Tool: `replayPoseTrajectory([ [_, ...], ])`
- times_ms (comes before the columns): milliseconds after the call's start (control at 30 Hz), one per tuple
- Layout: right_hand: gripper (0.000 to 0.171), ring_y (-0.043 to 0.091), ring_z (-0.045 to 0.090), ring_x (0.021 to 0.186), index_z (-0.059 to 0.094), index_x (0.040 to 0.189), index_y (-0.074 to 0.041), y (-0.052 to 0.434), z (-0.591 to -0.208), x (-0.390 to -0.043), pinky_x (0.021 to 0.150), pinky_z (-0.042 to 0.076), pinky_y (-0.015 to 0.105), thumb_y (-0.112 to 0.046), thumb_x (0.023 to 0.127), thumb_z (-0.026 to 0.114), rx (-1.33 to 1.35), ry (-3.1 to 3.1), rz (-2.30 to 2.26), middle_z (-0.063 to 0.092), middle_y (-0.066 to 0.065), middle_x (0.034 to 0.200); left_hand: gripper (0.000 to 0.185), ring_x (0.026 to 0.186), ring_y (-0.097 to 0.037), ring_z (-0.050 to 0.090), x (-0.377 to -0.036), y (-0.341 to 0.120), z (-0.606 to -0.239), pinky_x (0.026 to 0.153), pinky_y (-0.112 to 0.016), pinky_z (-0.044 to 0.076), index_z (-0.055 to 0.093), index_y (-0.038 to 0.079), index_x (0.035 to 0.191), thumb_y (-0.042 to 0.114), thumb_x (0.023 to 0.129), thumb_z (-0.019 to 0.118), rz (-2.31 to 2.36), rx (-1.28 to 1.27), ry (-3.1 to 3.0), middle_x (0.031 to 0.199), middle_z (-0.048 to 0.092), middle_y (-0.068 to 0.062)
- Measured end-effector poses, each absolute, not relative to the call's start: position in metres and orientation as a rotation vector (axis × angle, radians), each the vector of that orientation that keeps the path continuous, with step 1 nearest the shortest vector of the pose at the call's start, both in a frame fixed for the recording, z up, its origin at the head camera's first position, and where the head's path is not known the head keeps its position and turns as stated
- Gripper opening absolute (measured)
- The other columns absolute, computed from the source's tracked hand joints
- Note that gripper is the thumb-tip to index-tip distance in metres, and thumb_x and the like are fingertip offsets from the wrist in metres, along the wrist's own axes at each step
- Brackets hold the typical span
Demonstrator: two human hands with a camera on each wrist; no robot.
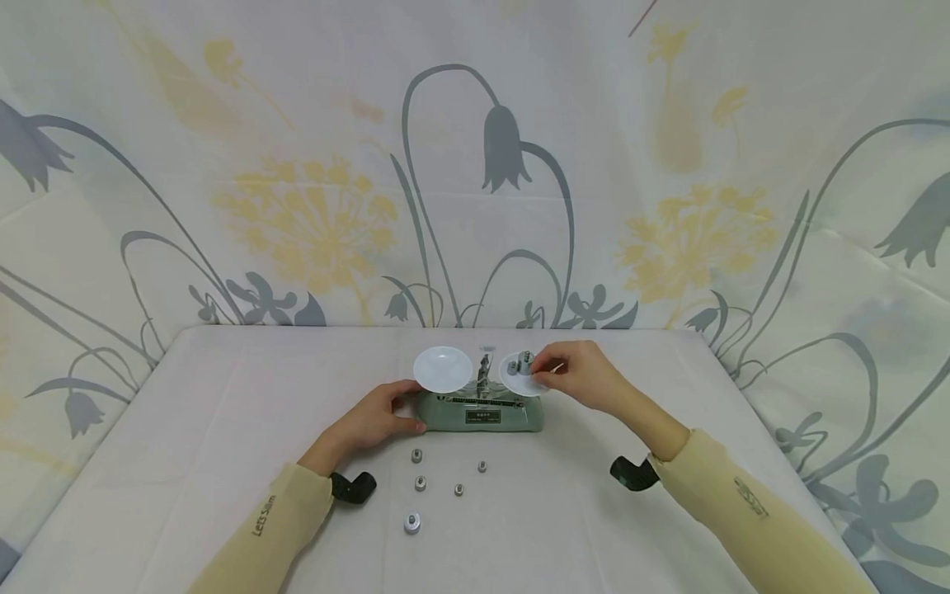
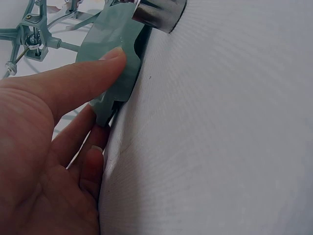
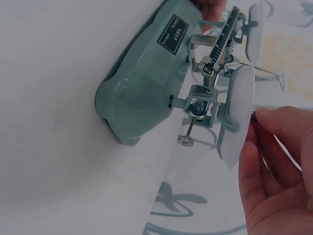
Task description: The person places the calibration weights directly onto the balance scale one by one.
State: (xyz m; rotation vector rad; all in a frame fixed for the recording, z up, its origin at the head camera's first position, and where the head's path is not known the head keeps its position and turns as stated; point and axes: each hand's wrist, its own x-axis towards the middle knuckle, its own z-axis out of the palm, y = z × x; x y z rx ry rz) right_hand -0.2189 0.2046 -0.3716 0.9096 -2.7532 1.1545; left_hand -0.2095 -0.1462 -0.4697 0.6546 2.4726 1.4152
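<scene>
Evidently the left hand grips the left end of the scale, thumb in front, some fingertips hidden behind. Nearer on the table stand five loose weights, any markings too small to read. The left pan covers part of the frame; the right pan bears at least two metal weights. Partly masking it, the right hand has bent fingers beside the taller one; whether they pinch it, I cannot tell.
</scene>
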Motion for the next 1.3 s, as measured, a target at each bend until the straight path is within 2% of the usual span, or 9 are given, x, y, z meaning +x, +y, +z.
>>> replayPoseTrajectory([
  [1300,0.011,0.015,0.068,0.084,0.077,0.092,-0.007,0.201,-0.3678,-0.2149,0.073,0.057,0.029,0.0,0.084,0.077,0.905,-2.759,1.108,0.073,0.0,0.089,0.064,0.13,-0.029,0.048,-0.2103,-0.1458,-0.4704,0.109,-0.049,0.039,0.056,0.005,0.139,0.015,0.082,0.082,1.412,0.623,2.466,0.139,0.055,-0.01],
])
